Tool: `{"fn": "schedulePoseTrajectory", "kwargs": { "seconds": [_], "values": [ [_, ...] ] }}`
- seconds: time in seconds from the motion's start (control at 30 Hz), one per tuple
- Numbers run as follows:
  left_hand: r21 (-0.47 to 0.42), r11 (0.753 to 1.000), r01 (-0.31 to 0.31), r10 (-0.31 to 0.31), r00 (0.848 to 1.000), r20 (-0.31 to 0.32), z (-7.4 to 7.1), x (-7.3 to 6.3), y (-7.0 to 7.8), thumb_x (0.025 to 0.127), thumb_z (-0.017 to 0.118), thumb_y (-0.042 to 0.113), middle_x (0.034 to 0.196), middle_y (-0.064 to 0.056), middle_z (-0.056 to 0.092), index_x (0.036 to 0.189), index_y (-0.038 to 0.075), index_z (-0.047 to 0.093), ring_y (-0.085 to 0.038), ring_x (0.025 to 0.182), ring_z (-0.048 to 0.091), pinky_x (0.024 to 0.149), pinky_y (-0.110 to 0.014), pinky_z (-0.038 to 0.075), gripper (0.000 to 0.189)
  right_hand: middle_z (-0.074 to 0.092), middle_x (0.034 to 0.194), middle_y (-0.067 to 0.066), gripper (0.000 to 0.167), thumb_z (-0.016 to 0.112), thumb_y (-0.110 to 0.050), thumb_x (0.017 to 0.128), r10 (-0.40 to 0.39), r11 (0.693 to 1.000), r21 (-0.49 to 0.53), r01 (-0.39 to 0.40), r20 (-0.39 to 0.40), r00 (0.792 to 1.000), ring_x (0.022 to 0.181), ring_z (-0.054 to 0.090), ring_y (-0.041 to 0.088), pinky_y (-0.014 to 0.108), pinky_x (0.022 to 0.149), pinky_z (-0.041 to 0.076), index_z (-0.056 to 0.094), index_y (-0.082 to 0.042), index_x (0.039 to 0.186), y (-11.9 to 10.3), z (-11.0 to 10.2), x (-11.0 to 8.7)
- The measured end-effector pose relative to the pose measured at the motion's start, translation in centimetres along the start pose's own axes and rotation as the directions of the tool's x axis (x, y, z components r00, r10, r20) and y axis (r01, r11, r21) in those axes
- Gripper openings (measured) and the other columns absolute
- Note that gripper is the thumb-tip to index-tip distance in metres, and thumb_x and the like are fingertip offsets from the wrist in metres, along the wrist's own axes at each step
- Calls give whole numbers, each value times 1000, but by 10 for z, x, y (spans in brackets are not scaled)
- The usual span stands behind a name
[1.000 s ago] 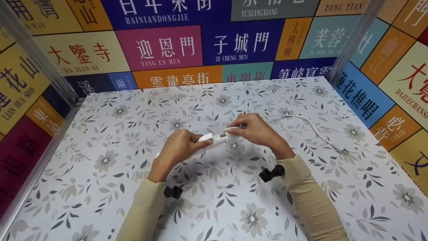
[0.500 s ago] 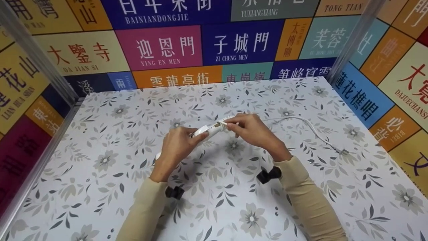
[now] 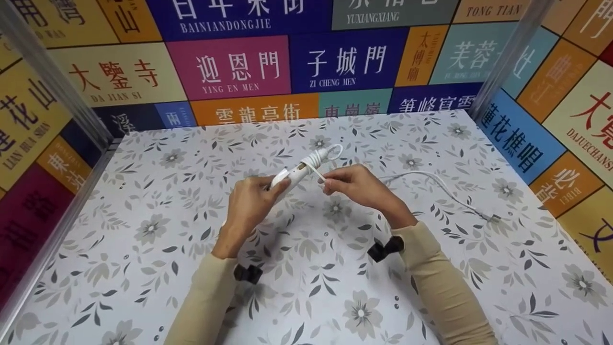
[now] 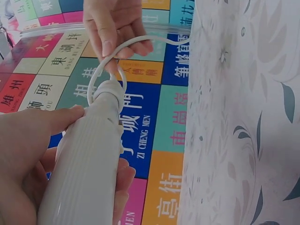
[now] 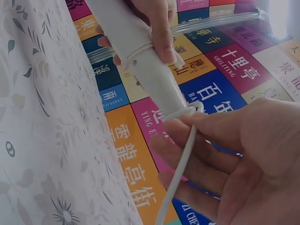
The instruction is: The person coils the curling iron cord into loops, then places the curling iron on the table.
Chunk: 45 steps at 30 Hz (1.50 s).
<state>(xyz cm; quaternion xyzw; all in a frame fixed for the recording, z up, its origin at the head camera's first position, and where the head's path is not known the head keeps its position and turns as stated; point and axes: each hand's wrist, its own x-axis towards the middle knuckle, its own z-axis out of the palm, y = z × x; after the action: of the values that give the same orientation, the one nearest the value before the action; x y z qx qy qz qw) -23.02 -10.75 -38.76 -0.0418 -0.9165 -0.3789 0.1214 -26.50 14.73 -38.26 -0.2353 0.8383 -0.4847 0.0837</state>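
Observation:
A white wand-shaped corded appliance, like a hair styler point(image 3: 293, 178), is held tilted above the table. My left hand point(image 3: 250, 203) grips its middle, with the thumb along the body in the left wrist view. Several turns of white cord point(image 3: 313, 158) wrap around its far end, and a small loop stands out beyond them. My right hand point(image 3: 359, 189) pinches the cord between thumb and fingertips, a short way from the appliance. Through the right wrist view, the pinched cord point(image 5: 178, 168) runs down past the fingers. The left hand hides part of the appliance's near end.
The cord's free length point(image 3: 440, 177) lies curved on the table to the right, ending in a plug point(image 3: 493, 218). A floral cloth covers the table point(image 3: 191, 297). Colourful sign-patterned walls point(image 3: 230, 67) stand behind and at both sides. Black mounts point(image 3: 385, 248) sit at both wrists.
The appliance's wrapped end has swung up and away from me, showing the coils. My right hand has gone from beside that end to its near side, pulling the cord out taut.

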Motion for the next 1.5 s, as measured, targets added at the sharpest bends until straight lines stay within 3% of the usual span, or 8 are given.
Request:
{"fn": "schedulePoseTrajectory", "kwargs": {
  "seconds": [0.23,0.57,0.73,0.87,1.03,1.13,1.37,1.5],
  "values": [
    [-52,998,19,-20,1000,-13,-3,0,3,90,71,50,73,-3,72,98,16,82,-16,55,50,51,-29,36,37,77,100,17,28,59,-18,102,0,1000,-19,1,58,998,100,72,28,44,96,53,70,-8,125,1,3,-1],
    [-203,979,-17,3,998,-70,-8,3,2,90,71,49,92,-8,78,110,14,79,-18,67,62,59,-29,46,41,74,115,18,29,55,-16,103,-15,999,44,11,97,995,119,66,30,47,108,47,71,0,121,18,-1,5],
    [-273,962,6,-10,1000,-13,-13,5,0,90,71,49,92,-9,78,111,14,78,-18,67,61,58,-28,47,41,76,110,11,33,62,-33,100,99,995,-5,-99,51,994,110,70,25,45,103,50,75,-7,116,25,-3,7],
    [-316,948,46,-32,998,50,-18,4,1,88,72,52,92,-9,77,111,15,78,-19,70,63,60,-30,50,43,77,95,4,44,66,-50,94,187,980,-68,-186,-6,982,93,69,19,40,90,53,78,-10,106,30,-4,9],
    [-320,946,50,-15,994,110,-18,3,4,87,73,52,91,-8,77,105,17,80,-19,70,61,60,-31,49,40,74,88,8,52,66,-59,90,205,974,-100,-206,-16,979,82,64,28,35,72,51,78,-9,97,32,-4,9],
    [-334,942,27,19,991,134,-18,2,4,87,74,51,90,-7,77,102,18,81,-19,69,60,60,-32,48,37,74,90,15,48,68,-60,88,199,976,-85,-201,-34,979,81,63,33,33,69,50,78,-13,90,31,-4,8],
    [-315,948,-54,128,968,217,-22,0,4,87,75,47,91,-6,78,107,17,79,-18,68,61,60,-30,49,36,66,72,-2,24,77,-45,86,134,990,-15,-138,-149,980,65,54,13,29,63,46,76,-20,89,32,-4,9],
    [-271,958,-97,182,933,310,-24,-1,2,87,76,45,87,-5,78,109,16,78,-15,63,59,58,-27,49,37,60,66,-3,6,74,-10,88,1,1000,-16,-4,-196,981,58,45,10,26,60,41,72,-5,85,35,-8,8]
  ]
}}
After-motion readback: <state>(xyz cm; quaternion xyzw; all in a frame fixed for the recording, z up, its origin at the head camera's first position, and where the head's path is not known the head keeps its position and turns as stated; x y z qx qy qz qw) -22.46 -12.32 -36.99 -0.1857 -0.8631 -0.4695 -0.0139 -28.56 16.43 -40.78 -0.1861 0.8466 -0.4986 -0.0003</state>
